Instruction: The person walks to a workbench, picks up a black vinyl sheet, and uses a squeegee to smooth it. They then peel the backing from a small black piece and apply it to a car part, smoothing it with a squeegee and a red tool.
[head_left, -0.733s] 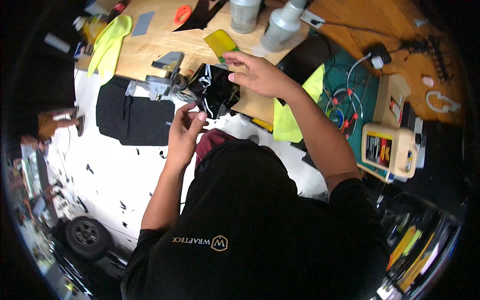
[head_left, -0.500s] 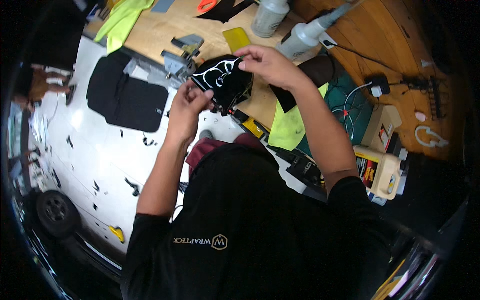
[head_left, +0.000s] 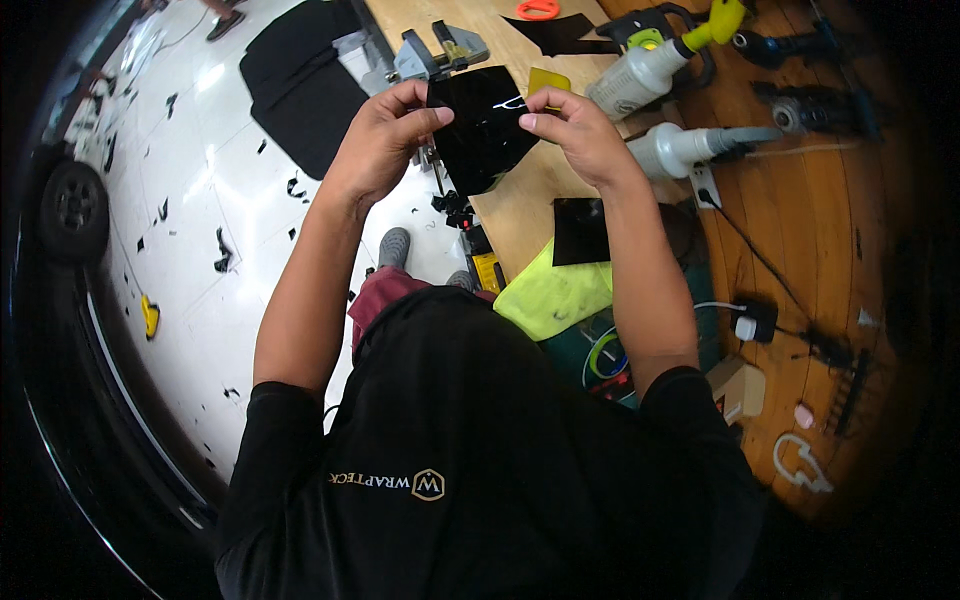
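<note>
Both my hands hold a glossy black sheet of film (head_left: 480, 140) up by its opposite edges over the front edge of the wooden table. My left hand (head_left: 385, 140) pinches its left edge between thumb and fingers. At the upper right edge, my right hand (head_left: 580, 135) pinches it the same way. The sheet hangs fairly flat, with a white reflection near the right thumb. Just beyond it is a grey metal clamp (head_left: 415, 58) at the table edge. A yellow flat squeegee card (head_left: 546, 80) lies behind my right fingers.
Two spray bottles (head_left: 640, 80) stand to the right on the wooden table (head_left: 420, 14). A lime-green cloth (head_left: 555, 295) and a black film piece (head_left: 580, 232) lie near my right forearm. Black scraps (head_left: 222, 252) litter the white floor. A car wheel (head_left: 75, 210) is at far left.
The sheet has gone from bent and curled to spread nearly flat between my hands. My right hand has shifted right and slightly down. The whole view has turned.
</note>
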